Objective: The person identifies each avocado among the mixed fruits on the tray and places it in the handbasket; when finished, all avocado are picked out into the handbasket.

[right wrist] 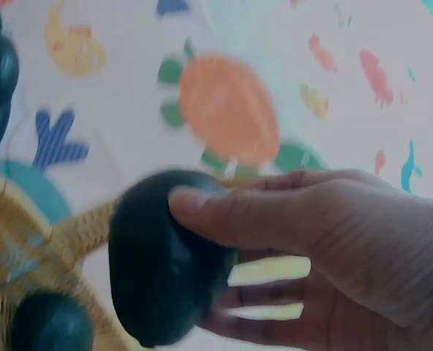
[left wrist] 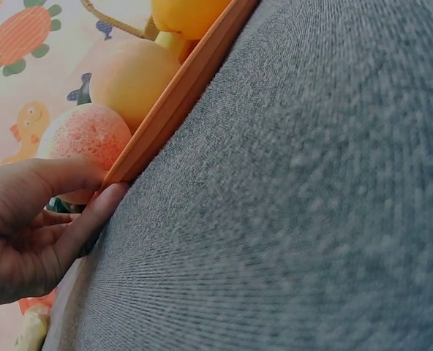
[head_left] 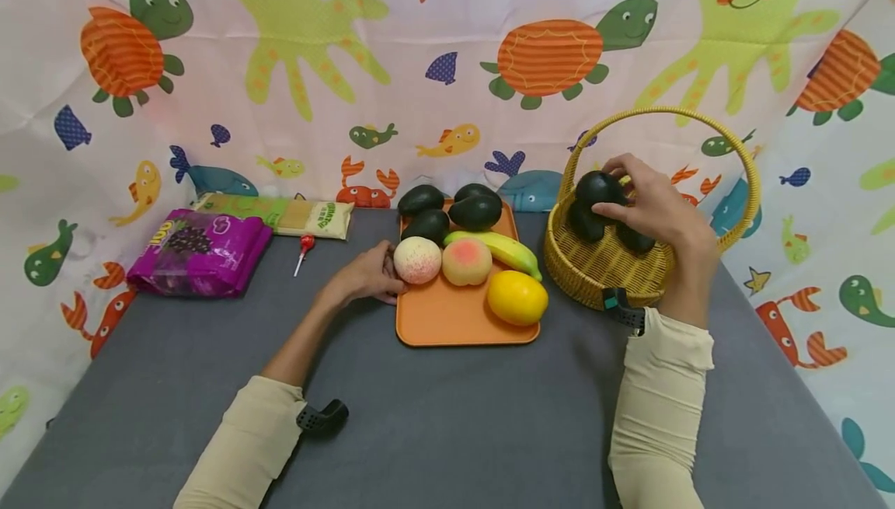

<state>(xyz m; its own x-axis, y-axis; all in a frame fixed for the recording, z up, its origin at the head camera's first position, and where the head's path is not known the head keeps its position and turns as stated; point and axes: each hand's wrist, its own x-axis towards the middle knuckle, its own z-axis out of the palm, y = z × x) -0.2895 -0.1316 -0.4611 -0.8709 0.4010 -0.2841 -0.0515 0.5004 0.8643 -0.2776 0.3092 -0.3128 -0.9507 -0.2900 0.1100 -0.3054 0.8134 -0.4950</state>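
Note:
My right hand (head_left: 653, 202) grips a dark green avocado (head_left: 597, 189) above the yellow wicker basket (head_left: 580, 284). In the right wrist view the thumb lies across the avocado (right wrist: 165, 256), the other fingers behind it. Lower down, more avocados (head_left: 635, 240) lie inside the basket. At the left edge of the orange tray (head_left: 454, 322), my left hand (head_left: 370, 270) pinches the rim between thumb and fingers, beside a speckled pink-white peach (head_left: 417, 260). The tray also bears an orange peach (head_left: 467, 262), a banana (head_left: 513, 252), a yellow mango-like fruit (head_left: 517, 298) and several avocados (head_left: 426, 225).
A purple grape-printed package (head_left: 203, 252) lies at the left, with a flat noodle-like packet (head_left: 294, 215) behind it and a red lollipop (head_left: 306, 243) close by. The basket's tall handle (head_left: 753, 183) arches over my right hand. A sea-animal curtain (head_left: 447, 105) hangs behind the grey table (head_left: 447, 431).

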